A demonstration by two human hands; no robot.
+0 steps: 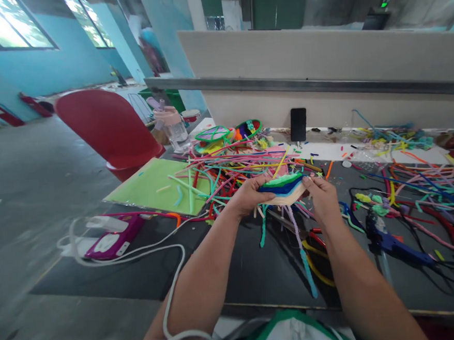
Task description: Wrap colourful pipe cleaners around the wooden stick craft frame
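Note:
A layered piece of fuzzy craft stems (285,188), banded green, dark blue, light blue and cream, is held up over the dark table. My left hand (249,195) pinches its left end, and my right hand (322,192) grips the right end. Teal and lilac stems (299,240) hang down beneath it. Below and to the right, scissors with red and yellow handles (319,259) lie on the table, partly covered by my right forearm. Close behind the piece is a pile of pink, red and teal stems (227,170).
A blue glue gun (399,248) and more stems (438,191) lie at right. At left are a magenta power strip (113,240) with white cables, a green sheet (154,188) and a red chair (105,121). A phone (298,124) leans on the white partition (320,54).

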